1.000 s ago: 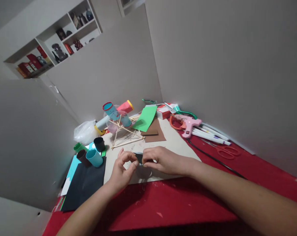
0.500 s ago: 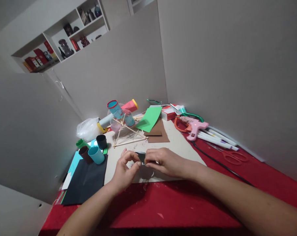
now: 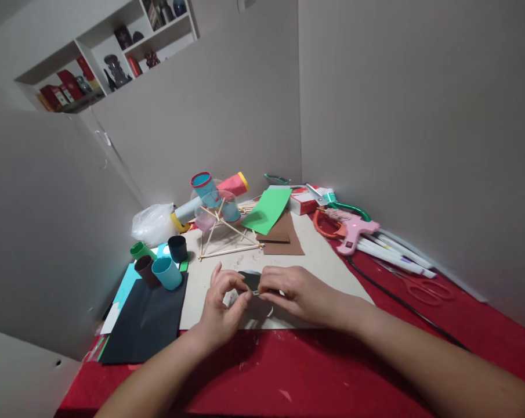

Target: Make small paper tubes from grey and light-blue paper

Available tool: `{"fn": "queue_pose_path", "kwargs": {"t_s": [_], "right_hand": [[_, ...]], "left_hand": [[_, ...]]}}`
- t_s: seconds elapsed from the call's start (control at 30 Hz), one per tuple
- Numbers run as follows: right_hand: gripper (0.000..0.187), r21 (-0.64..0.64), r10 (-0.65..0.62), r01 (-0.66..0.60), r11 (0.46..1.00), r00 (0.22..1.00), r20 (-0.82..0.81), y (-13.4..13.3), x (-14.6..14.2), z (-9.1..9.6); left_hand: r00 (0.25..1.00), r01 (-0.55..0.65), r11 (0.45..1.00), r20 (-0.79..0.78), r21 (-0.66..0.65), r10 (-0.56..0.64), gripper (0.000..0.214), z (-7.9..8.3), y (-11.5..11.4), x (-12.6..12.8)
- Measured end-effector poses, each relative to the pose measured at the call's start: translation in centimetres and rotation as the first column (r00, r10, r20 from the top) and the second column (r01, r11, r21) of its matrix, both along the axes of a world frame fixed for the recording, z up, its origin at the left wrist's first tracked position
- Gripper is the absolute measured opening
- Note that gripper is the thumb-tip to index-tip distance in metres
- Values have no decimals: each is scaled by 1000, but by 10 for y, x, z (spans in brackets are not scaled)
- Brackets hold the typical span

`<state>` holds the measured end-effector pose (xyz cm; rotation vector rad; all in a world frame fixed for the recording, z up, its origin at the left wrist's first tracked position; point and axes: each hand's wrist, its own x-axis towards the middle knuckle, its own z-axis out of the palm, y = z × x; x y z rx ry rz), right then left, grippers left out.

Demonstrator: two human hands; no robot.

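Observation:
My left hand [image 3: 223,305] and my right hand [image 3: 294,290] meet over a beige board [image 3: 332,273] on the red table. Between their fingertips they pinch a small dark piece of paper [image 3: 250,280], curled like a little ring. The left thumb and forefinger close on its left end, the right fingers on its right end. Behind the hands stands a frame of thin wooden sticks [image 3: 223,235] carrying coloured paper tubes [image 3: 205,188].
Small paper cups [image 3: 166,271] and a black sheet [image 3: 144,319] lie at the left, beside a plastic bag [image 3: 151,223]. Green and brown sheets [image 3: 273,217] lie behind. A pink glue gun [image 3: 353,229], markers [image 3: 397,258], scissors [image 3: 431,287] and a black cord [image 3: 401,305] line the right wall.
The view has shifted a little, so the table items sit slightly further right and lower. Both hands stay together on the dark paper piece, their fingers working it slightly.

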<state>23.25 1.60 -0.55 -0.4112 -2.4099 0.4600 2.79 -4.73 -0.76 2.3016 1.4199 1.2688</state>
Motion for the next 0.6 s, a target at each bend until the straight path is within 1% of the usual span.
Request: {"fn": "queue_pose_path", "kwargs": {"t_s": [0.23, 0.33, 0.37, 0.43, 0.5, 0.6], "right_hand": [[22, 20, 50, -50, 999, 999, -1, -2, -2, -4], [22, 13, 46, -46, 999, 999, -3, -2, -2, -5], [22, 7, 39, -39, 999, 999, -4, -2, -2, -5], [22, -11, 24, -24, 1000, 1000, -10, -1, -2, -5], [20, -33, 9, -9, 999, 1000, -13, 0, -1, -4], [18, -68, -9, 8, 998, 1000, -12, 3, 0, -3]], "left_hand": [[999, 34, 996, 33, -77, -31, 8, -2, -1, 2], [1000, 19, 998, 23, -62, -18, 8, -3, -2, 2], [1000, 15, 999, 15, -38, -14, 6, -3, -2, 2], [1000, 21, 998, -16, 51, -21, 1, -5, -2, 1], [996, 49, 985, -78, 163, -36, 7, -7, -2, -1], [984, 71, 952, -177, 298, -18, 11, -10, 0, -3]]}}
